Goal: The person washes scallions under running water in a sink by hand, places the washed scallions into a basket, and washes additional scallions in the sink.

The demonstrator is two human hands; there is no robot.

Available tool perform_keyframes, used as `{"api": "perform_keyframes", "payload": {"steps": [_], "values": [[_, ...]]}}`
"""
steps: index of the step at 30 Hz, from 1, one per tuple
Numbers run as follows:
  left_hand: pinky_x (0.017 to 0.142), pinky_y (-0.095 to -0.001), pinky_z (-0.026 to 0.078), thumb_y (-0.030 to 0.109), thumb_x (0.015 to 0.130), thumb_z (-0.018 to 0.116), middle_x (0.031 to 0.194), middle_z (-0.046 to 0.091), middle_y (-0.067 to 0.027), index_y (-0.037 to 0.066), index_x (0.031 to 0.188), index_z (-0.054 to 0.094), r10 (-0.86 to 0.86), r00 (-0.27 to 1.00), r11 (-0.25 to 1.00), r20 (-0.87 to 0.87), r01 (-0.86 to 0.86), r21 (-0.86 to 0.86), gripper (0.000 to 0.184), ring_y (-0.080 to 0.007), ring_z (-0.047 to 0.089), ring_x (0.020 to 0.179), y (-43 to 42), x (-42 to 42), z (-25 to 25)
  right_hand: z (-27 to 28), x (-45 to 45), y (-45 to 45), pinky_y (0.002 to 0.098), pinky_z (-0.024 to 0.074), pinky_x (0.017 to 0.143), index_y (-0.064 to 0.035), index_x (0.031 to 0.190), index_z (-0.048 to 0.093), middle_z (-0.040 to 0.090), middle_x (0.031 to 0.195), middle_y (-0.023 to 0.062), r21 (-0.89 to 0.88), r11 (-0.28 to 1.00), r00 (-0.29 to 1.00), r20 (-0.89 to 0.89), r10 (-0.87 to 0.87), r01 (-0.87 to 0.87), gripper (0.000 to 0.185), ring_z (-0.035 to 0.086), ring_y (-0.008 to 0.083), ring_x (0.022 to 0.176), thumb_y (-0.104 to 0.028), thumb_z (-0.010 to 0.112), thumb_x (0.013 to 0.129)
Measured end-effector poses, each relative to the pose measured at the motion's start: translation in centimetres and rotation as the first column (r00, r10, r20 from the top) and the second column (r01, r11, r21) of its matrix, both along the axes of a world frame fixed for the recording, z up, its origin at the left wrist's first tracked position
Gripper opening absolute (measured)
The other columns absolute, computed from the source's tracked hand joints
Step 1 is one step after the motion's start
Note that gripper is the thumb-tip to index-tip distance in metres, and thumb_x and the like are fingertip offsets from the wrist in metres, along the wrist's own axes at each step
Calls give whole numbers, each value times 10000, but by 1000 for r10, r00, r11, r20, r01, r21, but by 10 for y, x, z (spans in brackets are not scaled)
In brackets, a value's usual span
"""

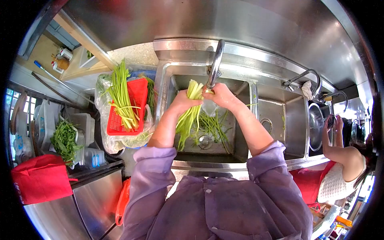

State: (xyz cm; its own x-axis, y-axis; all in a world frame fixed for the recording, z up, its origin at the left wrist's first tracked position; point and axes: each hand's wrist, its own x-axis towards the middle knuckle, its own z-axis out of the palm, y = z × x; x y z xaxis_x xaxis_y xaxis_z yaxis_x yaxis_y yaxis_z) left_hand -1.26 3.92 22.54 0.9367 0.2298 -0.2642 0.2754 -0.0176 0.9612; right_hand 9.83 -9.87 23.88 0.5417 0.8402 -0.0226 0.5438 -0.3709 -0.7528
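My left hand (185,101) is wrapped round a bunch of pale green stalks (194,91), whose leaves hang down over the left sink basin (236,154). Just right of the bunch, my right hand (219,96) is closed under the mouth of the curved faucet (218,56), at a pale stalk end; its fingertips are partly hidden. Water runs below the right hand. Loose green stems (216,128) lie on the basin floor around the drain (205,142).
Left of the sink, a red basket (139,96) holds long green stalks on plastic bags. Leafy greens (66,140) fill a basket farther left. A second basin (294,120) adjoins on the right, with another person (344,168) beyond it.
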Motion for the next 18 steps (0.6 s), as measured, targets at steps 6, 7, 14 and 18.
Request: {"api": "perform_keyframes", "payload": {"steps": [6, 7, 14, 18], "values": [[683, -263, 443, 102, 616, 690, 823, 615, -59, 19, 933, 600, -70, 997, 992, 20, 67, 107, 340, -125, 563, 747, 8, 0, -23, -3, -2, 3, 438, 444, 680, -47, 882, 578, 567, 749, 215, -102, 964, 914, 309, 264, -244, 214, 555, 365, 742, -212, 505, 767], [684, -264, 443, 105, 615, 688, 826, 615, -62, 19, 936, 597, -38, 999, 994, 10, 36, 105, 344, -125, 565, 749, 7, 0, -19, -6, 1, 3, 438, 444, 680, -47, 882, 578, 567, 749, 215, -101, 965, 914, 310, 261, -241, 214, 555, 365, 742, -212, 505, 767], [664, -272, 449, 76, 625, 688, 822, 608, -69, 14, 917, 591, 166, 984, 984, -59, -162, 76, 314, -149, 568, 726, -25, 0, -38, -56, 8, 9, 250, 410, 562, -41, 867, 555, 568, 744, 21, 249, 777, 382, -924, 11, 579, 100, 530, 111, 639, -72, 520, 778], [641, -273, 444, 55, 655, 663, 802, 603, -58, 19, 883, 592, 314, 949, 941, 6, -311, -131, 241, -146, 565, 708, -30, -12, -44, -74, 15, 22, 274, 432, 614, -31, 1008, 533, 586, 833, 80, 198, 865, 824, -457, -335, 461, 271, 547, 171, 656, -188, 556, 789]]}}
